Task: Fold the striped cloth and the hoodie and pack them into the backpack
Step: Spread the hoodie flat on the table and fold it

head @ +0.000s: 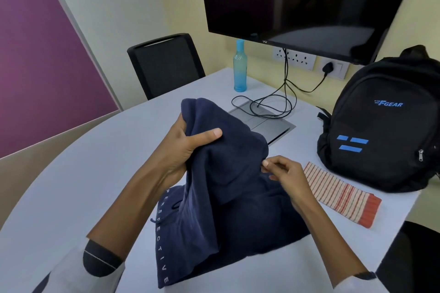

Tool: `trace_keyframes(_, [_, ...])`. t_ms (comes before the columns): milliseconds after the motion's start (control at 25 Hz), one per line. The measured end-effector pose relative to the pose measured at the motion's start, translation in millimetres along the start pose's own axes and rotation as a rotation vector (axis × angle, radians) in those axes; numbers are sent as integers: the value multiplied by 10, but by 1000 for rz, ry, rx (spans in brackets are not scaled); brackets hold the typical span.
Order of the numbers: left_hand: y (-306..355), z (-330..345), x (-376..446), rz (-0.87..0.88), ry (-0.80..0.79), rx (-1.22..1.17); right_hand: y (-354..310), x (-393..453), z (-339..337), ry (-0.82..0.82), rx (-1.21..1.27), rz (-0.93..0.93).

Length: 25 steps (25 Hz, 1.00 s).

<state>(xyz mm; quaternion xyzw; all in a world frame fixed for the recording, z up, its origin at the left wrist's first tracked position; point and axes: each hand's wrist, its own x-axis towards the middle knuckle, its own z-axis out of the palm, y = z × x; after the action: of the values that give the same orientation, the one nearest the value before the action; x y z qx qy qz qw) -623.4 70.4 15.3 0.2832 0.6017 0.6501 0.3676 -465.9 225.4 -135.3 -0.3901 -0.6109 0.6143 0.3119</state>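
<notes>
A pale table [71,185] fills the lower and middle frame. At the top right hangs a dark monitor [309,2], with small lettering on its lower bezel too blurred to read.

The navy hoodie [228,185] takes up the centre and lower centre of the frame, lying partly on the table with its upper part lifted and bunched. White capitals run down its lower left edge; they read "PERSPECTIVE". A dark drawstring dangles beside the lettering.

The black backpack [385,126] stands upright at the right of the frame, on the table's far right side. It carries a blue "F GEAR" logo near its top and blue bars lower on the front pocket. A zip pull shows on its right side.

A black chair [164,64] stands behind the table at upper centre.

The striped cloth [342,194] lies folded flat at the right centre, just in front of the backpack, cream with red stripes and an orange-red end band.

The left hand [183,147] grips the raised fabric, thumb laid across it. The right hand [283,171] pinches a fold of the hoodie between thumb and fingertips.

A blue bottle [240,66] stands upright at upper centre, near black cables [273,104] coiled on a grey floor-box lid in the table.
</notes>
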Motion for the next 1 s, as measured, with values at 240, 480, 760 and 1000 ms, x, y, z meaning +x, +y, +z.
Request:
trace_keyframes(240, [142,-60,-80,20,-26,-93,55,-81,178,-205,59,69])
trace_keyframes(480, [142,-193,-175,17,-19,-149,63,-45,284,-97,255,194])
trace_keyframes(760, [242,-361,-146,95,91,149,1,41,220,-85,540,192])
trace_keyframes(1000, [216,-189,-164,155,-192,227,156,31,38,-108,569,258])
